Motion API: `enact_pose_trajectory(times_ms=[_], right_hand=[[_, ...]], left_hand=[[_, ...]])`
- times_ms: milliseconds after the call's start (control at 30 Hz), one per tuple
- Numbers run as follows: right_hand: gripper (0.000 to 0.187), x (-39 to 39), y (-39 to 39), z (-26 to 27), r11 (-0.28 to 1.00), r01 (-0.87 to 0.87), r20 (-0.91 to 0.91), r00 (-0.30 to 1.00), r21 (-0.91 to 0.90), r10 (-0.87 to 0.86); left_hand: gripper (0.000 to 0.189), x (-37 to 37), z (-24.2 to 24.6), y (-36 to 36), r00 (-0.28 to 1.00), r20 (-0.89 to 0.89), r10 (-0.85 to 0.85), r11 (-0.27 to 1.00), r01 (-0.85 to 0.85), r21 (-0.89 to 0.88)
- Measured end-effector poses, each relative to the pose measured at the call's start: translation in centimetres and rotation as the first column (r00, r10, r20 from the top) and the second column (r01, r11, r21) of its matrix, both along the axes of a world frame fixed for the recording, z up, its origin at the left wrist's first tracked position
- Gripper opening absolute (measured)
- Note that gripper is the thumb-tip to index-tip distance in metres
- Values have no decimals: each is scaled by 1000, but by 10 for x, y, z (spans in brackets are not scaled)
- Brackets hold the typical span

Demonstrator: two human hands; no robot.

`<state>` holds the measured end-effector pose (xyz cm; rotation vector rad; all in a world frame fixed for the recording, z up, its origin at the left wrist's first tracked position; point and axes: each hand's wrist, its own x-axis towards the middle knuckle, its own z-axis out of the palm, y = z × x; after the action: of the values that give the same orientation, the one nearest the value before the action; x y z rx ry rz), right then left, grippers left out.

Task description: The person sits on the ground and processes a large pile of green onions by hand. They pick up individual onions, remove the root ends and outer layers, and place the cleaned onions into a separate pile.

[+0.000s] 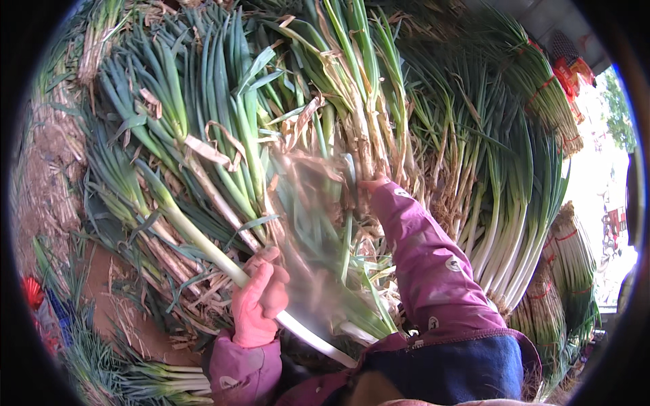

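Note:
My left hand (260, 299), in a pink glove with bare fingertips, is closed around a peeled leek or large green onion (310, 330). Its white end points down to the right and its green top lies up to the left. My right hand (375, 182) reaches forward to the brown, unpeeled stalks of an upright bundle of green onions (360, 137); its fingers are mostly hidden, so its hold cannot be told. Unpeeled green onions (213, 193) with dry outer leaves lie in front of my left hand. Loose leaves and peelings (370, 279) lie between my arms.
Peeled green onions (508, 243) with white stalks lie to the right. Tied bundles (571, 254) stand beyond them, with another tied bundle (548, 91) above. More white-stalked onions (177, 378) lie at the lower left, near a brown surface (117, 299) scattered with dry scraps.

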<state>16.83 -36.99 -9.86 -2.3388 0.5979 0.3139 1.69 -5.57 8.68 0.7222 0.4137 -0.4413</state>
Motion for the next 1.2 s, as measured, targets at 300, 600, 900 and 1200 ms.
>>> enact_pose_trajectory(times_ms=[300,600,900,1200], right_hand=[[57,-202,86,71,192,252,-245,968,949,-60],[53,-245,98,178,603,15,-9,1000,798,-14],[58,-264,145,169,732,-538,238,842,418,484],[42,-195,220,190,255,-181,186,983,950,6]], left_hand=[[26,-9,-19,15,996,75,-44,979,58,-193],[32,-19,-23,13,996,82,-40,954,62,-292],[19,-31,-11,46,1000,-26,-4,997,2,-72],[24,-56,-5,49,969,59,241,968,-244,62]])
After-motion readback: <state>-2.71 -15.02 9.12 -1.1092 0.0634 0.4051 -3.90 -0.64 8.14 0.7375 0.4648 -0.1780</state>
